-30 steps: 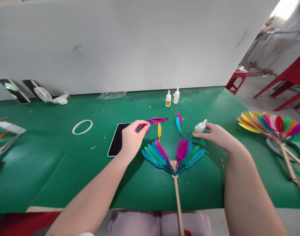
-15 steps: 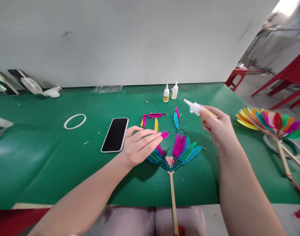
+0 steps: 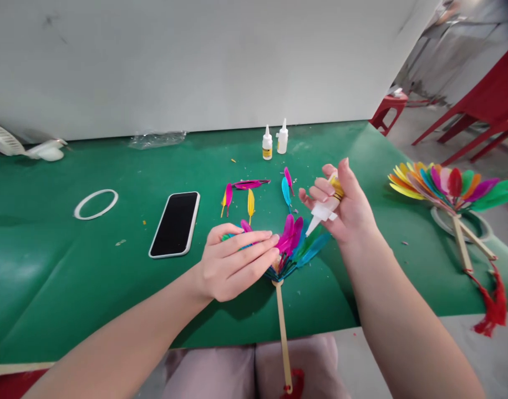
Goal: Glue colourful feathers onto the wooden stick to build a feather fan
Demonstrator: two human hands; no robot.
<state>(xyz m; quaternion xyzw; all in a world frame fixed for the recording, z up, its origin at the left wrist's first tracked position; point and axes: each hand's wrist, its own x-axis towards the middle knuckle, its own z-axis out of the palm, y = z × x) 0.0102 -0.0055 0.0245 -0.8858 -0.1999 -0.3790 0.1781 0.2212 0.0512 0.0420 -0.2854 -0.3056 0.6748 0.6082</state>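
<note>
My right hand (image 3: 341, 202) is wrapped round a white glue bottle (image 3: 326, 208), its nozzle pointing down toward the blue and green feathers on the right of the feather fan (image 3: 282, 310). Over the fan's left feathers lies my left hand (image 3: 239, 257), fingers close together; what its fingertips hold, if anything, is hidden. The fan's wooden handle reaches past the table's front edge. Behind the fan lie a loose yellow feather (image 3: 250, 204), a magenta feather bundle (image 3: 250, 184) and a blue feather (image 3: 286, 191).
A phone (image 3: 174, 224) lies left of my left hand, with a white ring (image 3: 96, 204) farther left. Two upright glue bottles (image 3: 267, 145) (image 3: 282, 138) stand at the back. Finished-looking feather fans (image 3: 456, 185) with red tassels lie at the right.
My right hand has turned the glue bottle from pointing up-left to nozzle down and brought it nearer the fan. My left hand has moved down over the fan's left feathers. The view has shifted.
</note>
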